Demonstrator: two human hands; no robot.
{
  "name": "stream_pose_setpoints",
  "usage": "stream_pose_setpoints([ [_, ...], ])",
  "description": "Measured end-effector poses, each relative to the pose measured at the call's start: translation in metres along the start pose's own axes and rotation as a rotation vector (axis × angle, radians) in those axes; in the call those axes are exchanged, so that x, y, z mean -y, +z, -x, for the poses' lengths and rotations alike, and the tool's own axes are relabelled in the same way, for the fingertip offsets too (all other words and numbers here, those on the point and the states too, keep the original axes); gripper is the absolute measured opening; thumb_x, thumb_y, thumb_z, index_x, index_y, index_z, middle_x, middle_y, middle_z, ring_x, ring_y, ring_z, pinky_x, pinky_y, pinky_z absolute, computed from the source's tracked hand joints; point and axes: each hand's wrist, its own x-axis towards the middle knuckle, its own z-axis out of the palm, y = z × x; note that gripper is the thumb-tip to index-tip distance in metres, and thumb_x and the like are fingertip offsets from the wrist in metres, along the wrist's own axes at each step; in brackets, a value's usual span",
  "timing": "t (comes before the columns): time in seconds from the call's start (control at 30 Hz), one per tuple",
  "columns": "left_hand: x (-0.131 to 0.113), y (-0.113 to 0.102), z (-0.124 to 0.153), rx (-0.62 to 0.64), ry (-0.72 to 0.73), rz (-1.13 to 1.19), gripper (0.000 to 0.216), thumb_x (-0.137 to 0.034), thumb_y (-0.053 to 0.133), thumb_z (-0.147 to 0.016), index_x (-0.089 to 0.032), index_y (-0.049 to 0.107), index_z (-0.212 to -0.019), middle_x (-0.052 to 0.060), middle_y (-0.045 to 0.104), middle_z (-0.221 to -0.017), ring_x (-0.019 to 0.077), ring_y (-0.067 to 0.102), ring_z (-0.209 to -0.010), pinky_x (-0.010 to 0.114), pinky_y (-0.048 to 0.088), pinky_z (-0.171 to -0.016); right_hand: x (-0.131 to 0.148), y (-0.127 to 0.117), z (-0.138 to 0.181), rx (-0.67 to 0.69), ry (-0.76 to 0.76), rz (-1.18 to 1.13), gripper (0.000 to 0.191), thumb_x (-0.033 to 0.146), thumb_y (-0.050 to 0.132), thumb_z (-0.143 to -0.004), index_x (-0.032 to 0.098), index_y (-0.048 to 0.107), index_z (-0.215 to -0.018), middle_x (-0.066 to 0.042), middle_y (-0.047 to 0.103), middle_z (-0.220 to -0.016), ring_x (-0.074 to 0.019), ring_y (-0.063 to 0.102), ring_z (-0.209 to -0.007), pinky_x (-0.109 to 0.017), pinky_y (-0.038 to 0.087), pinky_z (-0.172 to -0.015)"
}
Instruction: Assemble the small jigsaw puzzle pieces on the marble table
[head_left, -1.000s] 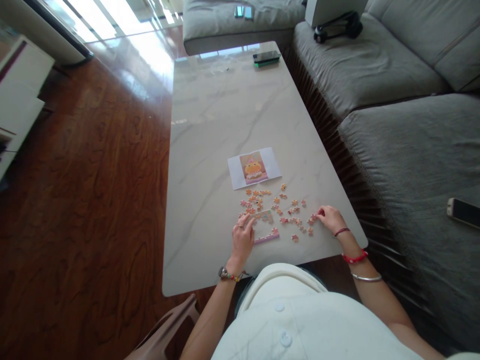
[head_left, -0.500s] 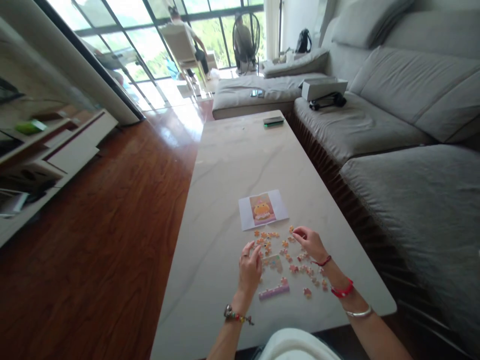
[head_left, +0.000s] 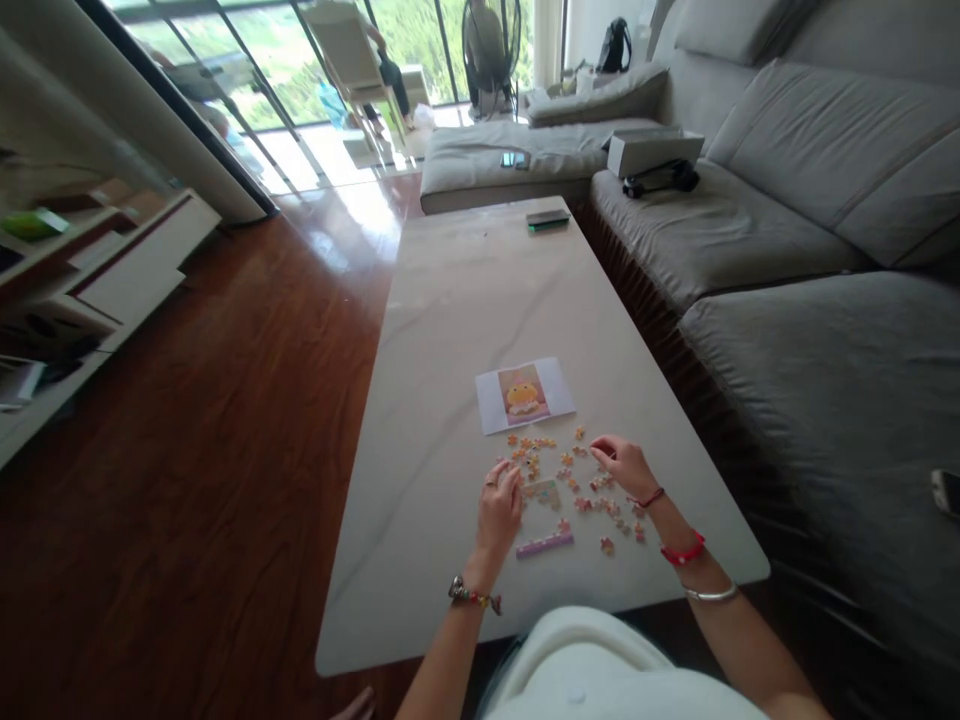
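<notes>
Loose jigsaw puzzle pieces (head_left: 583, 504), orange and pink, lie scattered on the pale table. My left hand (head_left: 499, 512) rests at their left side, fingers curled in towards the thumb; anything between them is too small to make out. Beside it are a joined patch of puzzle (head_left: 546, 492) and a joined purple strip (head_left: 544, 544). My right hand (head_left: 624, 468) has thumb and fingers pinched together at the upper right of the pieces, close to an orange piece (head_left: 580, 433). Whether it holds a piece is unclear. A printed picture (head_left: 523, 394) of a yellow figure lies beyond the pieces.
The long marble-look table (head_left: 450, 300) carries a green-edged box (head_left: 547, 220) at its far end. A grey sofa (head_left: 817, 340) runs along the right. A white rounded chair back or seat (head_left: 592, 670) is nearest me. A person sits by the far windows, near a fan (head_left: 490, 45).
My right hand has drawn slightly right, away from the orange piece at its fingertips. My left fingers have closed a little. The view has tilted downward.
</notes>
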Motion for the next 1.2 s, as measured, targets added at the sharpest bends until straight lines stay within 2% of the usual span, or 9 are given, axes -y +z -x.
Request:
stream_pose_setpoints([
  [0.23,0.002,0.006,0.048,0.124,-0.022,0.08,0.028,-0.014,0.04,-0.077,-0.019,0.052,-0.101,0.008,0.047,-0.111,0.0194,0.044,-0.107,0.039,0.038,-0.092,-0.068,-0.025,0.056,-0.019,0.182,0.215,0.016,0.026,0.047,-0.07,0.017,0.059,-0.07,-0.003,0.061,-0.07,-0.0129,0.053,-0.063,-0.024,0.04,-0.063],
  [0.4,-0.013,0.018,0.053,0.203,0.036,0.098,0.029,-0.011,0.039,-0.075,-0.018,0.053,-0.101,0.011,0.046,-0.112,0.0191,0.048,-0.101,0.038,0.043,-0.085,-0.084,-0.024,0.069,-0.007,0.198,0.271,0.012,0.023,0.051,-0.068,0.016,0.059,-0.074,-0.003,0.057,-0.074,-0.0124,0.052,-0.064,-0.025,0.041,-0.065],
  [0.57,-0.031,0.026,0.044,0.266,0.116,0.072,0.031,-0.01,0.038,-0.076,-0.019,0.052,-0.103,0.01,0.044,-0.116,0.0197,0.045,-0.104,0.039,0.041,-0.087,-0.083,-0.021,0.065,0.003,0.154,0.306,0.013,0.019,0.052,-0.068,0.016,0.059,-0.08,-0.004,0.054,-0.079,-0.0133,0.053,-0.07,-0.026,0.042,-0.069],
  [0.7,-0.035,0.032,0.04,0.294,0.149,0.045,0.029,-0.011,0.04,-0.076,-0.019,0.053,-0.101,0.01,0.046,-0.113,0.0206,0.045,-0.104,0.039,0.043,-0.084,-0.071,-0.015,0.066,0.064,0.103,0.285,0.014,0.018,0.052,-0.071,0.016,0.058,-0.083,-0.003,0.053,-0.081,-0.0111,0.052,-0.066,-0.025,0.042,-0.068],
  [0.77,-0.036,0.034,0.039,0.309,0.156,0.042,0.028,-0.012,0.041,-0.076,-0.019,0.053,-0.1,0.01,0.046,-0.112,0.0205,0.046,-0.102,0.04,0.043,-0.083,-0.06,-0.006,0.066,0.117,0.046,0.266,0.013,0.018,0.052,-0.072,0.017,0.058,-0.084,-0.003,0.053,-0.082,-0.0109,0.052,-0.067,-0.025,0.042,-0.069],
  [0.9,-0.037,0.036,0.038,0.326,0.161,0.041,0.027,-0.013,0.039,-0.078,-0.018,0.052,-0.101,0.01,0.046,-0.112,0.02,0.047,-0.101,0.04,0.043,-0.084,-0.038,0.019,0.064,0.173,-0.083,0.289,0.018,0.017,0.054,-0.072,0.019,0.057,-0.09,-0.004,0.052,-0.089,-0.0138,0.051,-0.084,-0.027,0.04,-0.076],
  [1.03,-0.04,0.036,0.036,0.322,0.167,0.035,0.026,-0.015,0.039,-0.079,-0.018,0.052,-0.101,0.01,0.046,-0.11,0.0194,0.045,-0.102,0.038,0.042,-0.086,-0.027,0.037,0.059,0.204,-0.119,0.394,0.012,0.018,0.056,-0.072,0.019,0.058,-0.084,-0.004,0.052,-0.087,-0.0158,0.048,-0.088,-0.028,0.039,-0.076],
  [1.2,-0.048,0.037,0.029,0.322,0.187,-0.031,0.027,-0.013,0.044,-0.075,-0.018,0.052,-0.1,0.009,0.046,-0.11,0.02,0.042,-0.104,0.037,0.039,-0.089,-0.026,0.032,0.058,0.243,-0.176,0.508,0.007,0.021,0.057,-0.072,0.017,0.056,-0.078,-0.006,0.053,-0.087,-0.0187,0.047,-0.09,-0.031,0.038,-0.074],
])
